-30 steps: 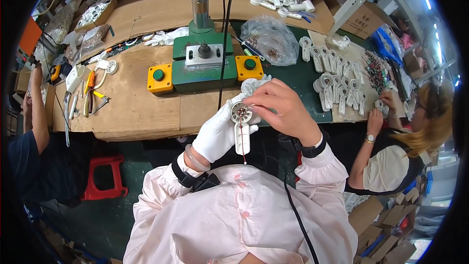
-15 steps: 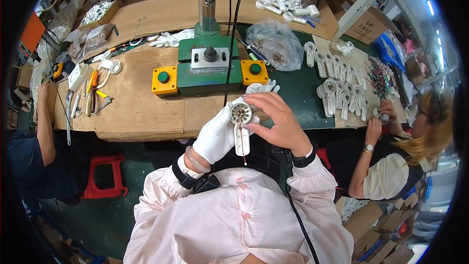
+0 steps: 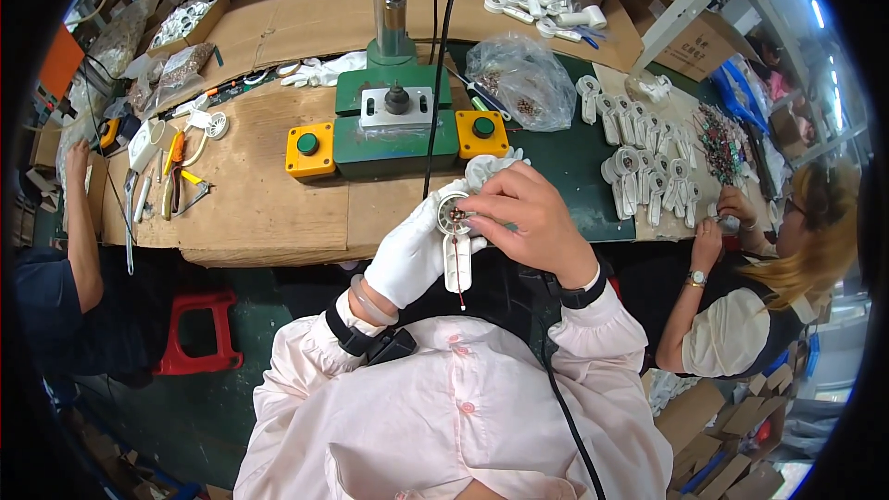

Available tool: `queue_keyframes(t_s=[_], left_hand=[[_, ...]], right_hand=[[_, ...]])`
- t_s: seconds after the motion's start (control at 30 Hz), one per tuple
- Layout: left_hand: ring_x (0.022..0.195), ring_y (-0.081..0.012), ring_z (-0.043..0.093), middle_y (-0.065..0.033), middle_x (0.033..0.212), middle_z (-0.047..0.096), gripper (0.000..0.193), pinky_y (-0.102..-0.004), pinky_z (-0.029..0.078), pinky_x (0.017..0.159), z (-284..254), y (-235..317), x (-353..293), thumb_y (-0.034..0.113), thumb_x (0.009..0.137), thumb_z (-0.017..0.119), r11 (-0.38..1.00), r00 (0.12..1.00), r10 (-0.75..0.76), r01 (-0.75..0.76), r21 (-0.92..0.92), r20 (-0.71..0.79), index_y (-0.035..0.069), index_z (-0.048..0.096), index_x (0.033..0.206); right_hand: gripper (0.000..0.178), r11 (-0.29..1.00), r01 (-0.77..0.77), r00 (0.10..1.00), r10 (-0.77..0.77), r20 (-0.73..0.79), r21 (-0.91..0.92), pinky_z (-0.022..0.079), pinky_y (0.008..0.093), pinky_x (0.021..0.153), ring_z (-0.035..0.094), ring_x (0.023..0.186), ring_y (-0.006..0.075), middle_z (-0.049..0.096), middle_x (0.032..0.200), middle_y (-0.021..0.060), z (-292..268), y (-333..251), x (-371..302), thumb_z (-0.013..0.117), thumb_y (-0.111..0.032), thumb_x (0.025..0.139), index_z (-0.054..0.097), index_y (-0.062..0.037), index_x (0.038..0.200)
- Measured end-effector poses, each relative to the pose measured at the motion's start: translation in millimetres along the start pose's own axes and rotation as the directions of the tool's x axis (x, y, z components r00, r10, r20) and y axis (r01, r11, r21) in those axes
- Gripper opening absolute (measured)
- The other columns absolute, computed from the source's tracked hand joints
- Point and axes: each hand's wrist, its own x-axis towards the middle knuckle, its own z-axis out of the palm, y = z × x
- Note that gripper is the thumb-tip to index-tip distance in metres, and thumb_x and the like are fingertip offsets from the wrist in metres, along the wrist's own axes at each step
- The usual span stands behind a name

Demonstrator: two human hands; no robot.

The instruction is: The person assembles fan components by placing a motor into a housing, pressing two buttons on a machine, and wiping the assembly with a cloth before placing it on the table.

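Note:
My left hand (image 3: 407,259), in a white glove, grips a white handheld-fan housing (image 3: 457,268) with a round ribbed head and a short handle pointing toward me. Inside the round head sits a small copper-wound motor coil (image 3: 457,215). From it a thin red wire (image 3: 457,255) runs down the handle, ending in a small white plug beyond its tip. The bare thumb and fingers of my right hand (image 3: 528,222) pinch at the coil from the right; the fingertips partly hide it.
A green press (image 3: 384,150) with yellow button boxes (image 3: 310,150) stands ahead. Pliers (image 3: 172,181) lie left. At right are a clear bag of small parts (image 3: 523,83), rows of white fan housings (image 3: 648,181) and a co-worker's hands (image 3: 722,222). A red stool (image 3: 199,333) stands at lower left.
My right hand has moved from the housing's right rim to its middle, its fingers drawing together on the coil. The left hand still grips the housing in nearly the same place.

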Motion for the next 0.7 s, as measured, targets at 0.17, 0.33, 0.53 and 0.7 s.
queue_keyframes(t_s=[0.17,0.33,0.53,0.7], left_hand=[[0.122,-0.0220,0.054,-0.0086,0.138,0.050,0.053,-0.0429,0.044,0.106,1,1,-1,0.037,0.104,0.043,1.000,1.000,-0.006,0.005,0.028,0.020,0.005,0.037,0.145],[0.122,-0.0217,0.055,-0.0086,0.137,0.051,0.052,-0.0432,0.045,0.104,1,1,-1,0.037,0.104,0.043,0.999,1.000,-0.012,0.011,0.046,0.021,0.005,0.038,0.145],[0.120,-0.0211,0.055,-0.0080,0.137,0.051,0.052,-0.0422,0.046,0.102,3,0,-1,0.037,0.104,0.043,0.997,1.000,0.003,-0.004,0.076,0.017,0.005,0.039,0.144],[0.121,-0.0214,0.054,-0.0080,0.137,0.050,0.052,-0.0421,0.045,0.103,-1,-1,-1,0.037,0.104,0.043,0.997,1.000,0.002,-0.004,0.077,0.028,0.005,0.038,0.145]], right_hand=[[0.024,0.989,0.110,0.993,-0.104,0.060,-0.102,0.046,0.0340,0.066,0.057,0.077,0.0220,0.060,0.081,0.0013,-6,0,12,0.077,-0.013,0.075,0.073,-0.0109,0.098],[0.021,0.976,0.157,0.981,-0.137,0.134,-0.150,0.047,0.0348,0.067,0.057,0.078,0.0217,0.059,0.080,0.0012,-9,-3,18,0.078,-0.017,0.074,0.072,-0.0113,0.094],[0.017,0.964,0.178,0.968,-0.136,0.209,-0.197,0.048,0.0341,0.066,0.058,0.079,0.0214,0.057,0.078,0.0015,-7,-7,23,0.077,-0.016,0.074,0.070,-0.0106,0.089],[0.016,0.961,0.195,0.965,-0.153,0.214,-0.194,0.049,0.0338,0.065,0.058,0.078,0.0214,0.057,0.078,0.0020,-5,-5,23,0.076,-0.015,0.075,0.069,-0.0100,0.088]])
